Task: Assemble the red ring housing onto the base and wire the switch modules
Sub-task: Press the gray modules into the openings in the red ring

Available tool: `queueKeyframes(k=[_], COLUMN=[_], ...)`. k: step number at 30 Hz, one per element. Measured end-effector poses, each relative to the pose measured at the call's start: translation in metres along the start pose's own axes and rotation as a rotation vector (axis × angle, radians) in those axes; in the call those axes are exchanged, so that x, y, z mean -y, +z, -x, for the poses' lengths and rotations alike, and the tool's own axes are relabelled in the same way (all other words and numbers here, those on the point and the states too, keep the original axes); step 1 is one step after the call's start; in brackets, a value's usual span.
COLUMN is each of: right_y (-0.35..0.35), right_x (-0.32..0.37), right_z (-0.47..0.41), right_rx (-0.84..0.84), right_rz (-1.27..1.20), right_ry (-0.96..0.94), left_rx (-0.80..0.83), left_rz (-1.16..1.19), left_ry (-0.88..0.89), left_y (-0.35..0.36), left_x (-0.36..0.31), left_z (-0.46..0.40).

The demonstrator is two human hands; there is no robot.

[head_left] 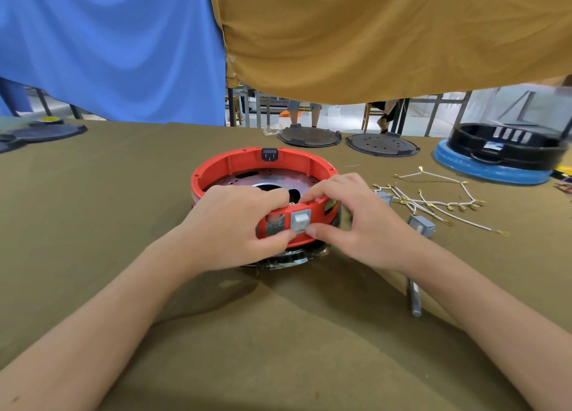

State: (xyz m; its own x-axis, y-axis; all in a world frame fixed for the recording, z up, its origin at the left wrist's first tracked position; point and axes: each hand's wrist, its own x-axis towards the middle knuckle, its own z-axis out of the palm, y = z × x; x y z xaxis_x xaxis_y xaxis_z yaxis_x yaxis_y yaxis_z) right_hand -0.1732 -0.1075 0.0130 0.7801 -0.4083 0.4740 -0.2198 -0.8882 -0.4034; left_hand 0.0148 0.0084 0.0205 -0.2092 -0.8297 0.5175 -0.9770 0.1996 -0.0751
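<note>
The red ring housing (235, 163) sits on a dark base (288, 260) in the middle of the table, with a metal plate (278, 178) inside it. A grey switch module (299, 222) sits in a slot in the ring's near wall. My left hand (238, 225) grips the near wall, fingers over the rim and thumb under the module. My right hand (356, 218) pinches the same wall from the right, thumb tip beside the module. Two more grey switch modules (422, 225) (385, 197) and a bundle of white wires (433, 203) with brass terminals lie to the right.
A metal tool (414, 302) lies by my right forearm. Two dark round covers (309, 136) (382, 144) rest at the back, a black housing on a blue base (495, 157) at far right, dark parts (40, 133) at far left. Blue and tan cloths hang behind.
</note>
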Motion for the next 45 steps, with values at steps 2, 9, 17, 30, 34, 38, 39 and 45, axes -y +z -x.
queueKeyframes(k=[2,9,17,30,34,38,39,45], right_y=[-0.001,0.002,-0.011,-0.022,-0.024,-0.027,-0.027,-0.017], right_x=[0.000,0.000,-0.026,-0.077,-0.075,-0.054,-0.047,-0.007], right_z=[0.001,0.003,-0.001,0.002,0.002,0.001,0.001,0.007], right_rx=[0.005,-0.018,-0.300,-0.094,-0.220,-0.345,-0.343,-0.189], right_rz=[0.004,0.002,0.049,0.379,0.324,0.105,-0.002,-0.771], right_ry=[0.003,0.026,0.221,0.644,0.578,0.426,0.394,0.266], left_rx=[-0.004,-0.013,-0.077,-0.027,-0.033,0.005,0.024,0.007], left_rz=[0.008,0.044,0.044,0.106,0.121,0.125,0.121,0.101], left_ry=[0.013,0.017,-0.066,-0.052,-0.031,-0.086,-0.092,-0.094], left_y=[-0.002,-0.004,-0.003,0.007,0.000,-0.005,-0.004,0.001], left_x=[0.001,0.009,0.015,0.020,0.022,0.026,0.026,0.022], left_z=[0.001,0.003,0.003,0.003,0.005,0.007,0.007,0.005])
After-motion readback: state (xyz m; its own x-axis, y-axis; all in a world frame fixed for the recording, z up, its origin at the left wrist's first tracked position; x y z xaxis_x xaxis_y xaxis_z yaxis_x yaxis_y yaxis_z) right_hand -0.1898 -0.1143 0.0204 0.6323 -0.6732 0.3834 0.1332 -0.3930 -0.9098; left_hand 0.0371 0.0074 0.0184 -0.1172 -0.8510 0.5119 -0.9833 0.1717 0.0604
